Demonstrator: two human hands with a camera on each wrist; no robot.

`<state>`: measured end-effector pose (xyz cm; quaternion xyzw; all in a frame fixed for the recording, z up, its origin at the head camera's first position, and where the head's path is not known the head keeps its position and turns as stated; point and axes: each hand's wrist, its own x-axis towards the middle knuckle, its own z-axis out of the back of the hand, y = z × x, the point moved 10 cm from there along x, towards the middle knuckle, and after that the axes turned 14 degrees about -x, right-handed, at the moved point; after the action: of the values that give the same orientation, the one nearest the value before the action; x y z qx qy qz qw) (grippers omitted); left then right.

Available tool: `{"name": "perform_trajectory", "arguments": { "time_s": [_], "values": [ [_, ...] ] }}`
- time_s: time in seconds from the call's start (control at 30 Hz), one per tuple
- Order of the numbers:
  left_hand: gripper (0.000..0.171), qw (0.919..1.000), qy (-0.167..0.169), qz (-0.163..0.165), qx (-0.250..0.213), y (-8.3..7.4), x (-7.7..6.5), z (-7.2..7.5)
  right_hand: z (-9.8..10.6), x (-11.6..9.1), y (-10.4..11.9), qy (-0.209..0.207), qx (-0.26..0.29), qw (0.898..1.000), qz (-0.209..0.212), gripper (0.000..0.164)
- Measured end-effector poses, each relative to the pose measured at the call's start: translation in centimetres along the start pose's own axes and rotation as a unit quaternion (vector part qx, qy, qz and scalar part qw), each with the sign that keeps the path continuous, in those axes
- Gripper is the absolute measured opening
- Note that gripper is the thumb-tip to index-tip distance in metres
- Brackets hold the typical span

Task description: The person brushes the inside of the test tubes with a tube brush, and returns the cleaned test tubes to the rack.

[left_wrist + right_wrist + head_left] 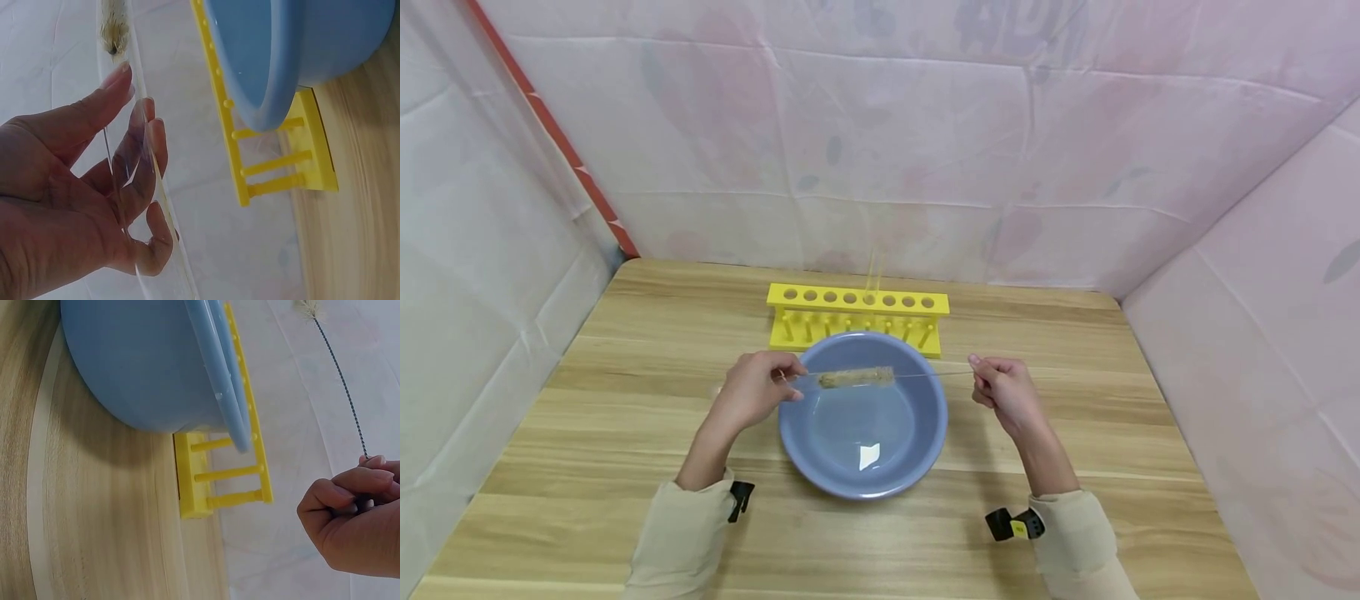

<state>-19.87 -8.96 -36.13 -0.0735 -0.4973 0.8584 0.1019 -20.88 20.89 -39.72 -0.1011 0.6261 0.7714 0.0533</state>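
Note:
My left hand [756, 387] holds a clear glass test tube [135, 47] between thumb and fingers, lying nearly level over the left side of a blue basin [862, 490]. Inside the tube sit the pale bristles of a test tube brush [855, 377]. The brush's thin twisted-wire handle [342, 378] runs out to the right, past the basin's rim. Curled fingers of my right hand [1009, 393] grip the end of that wire, to the right of the basin. Water in the basin shows a bright reflection.
A yellow test tube rack [859, 310] stands right behind the basin, with one clear tube [873, 275] upright in a hole. The wooden table [625, 417] meets sheet-covered walls [895, 150] at the back and sides.

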Motion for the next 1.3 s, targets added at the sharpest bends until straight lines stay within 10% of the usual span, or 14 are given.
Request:
{"name": "perform_trajectory", "arguments": {
  "time_s": [0.57, 1.3],
  "values": [
    [0.019, 0.9998, 0.004, -0.008, 0.018, -0.7, 0.3, -0.8, -1.1, 0.1, -0.1, -0.005, -0.006, 1.0, -0.007, 0.045],
    [0.02, 0.9997, 0.016, 0.012, 0.016, -2.1, 1.2, -3.5, -7.4, 0.4, -0.2, 0.003, -0.031, 0.999, -0.021, 0.042]
  ]
}}
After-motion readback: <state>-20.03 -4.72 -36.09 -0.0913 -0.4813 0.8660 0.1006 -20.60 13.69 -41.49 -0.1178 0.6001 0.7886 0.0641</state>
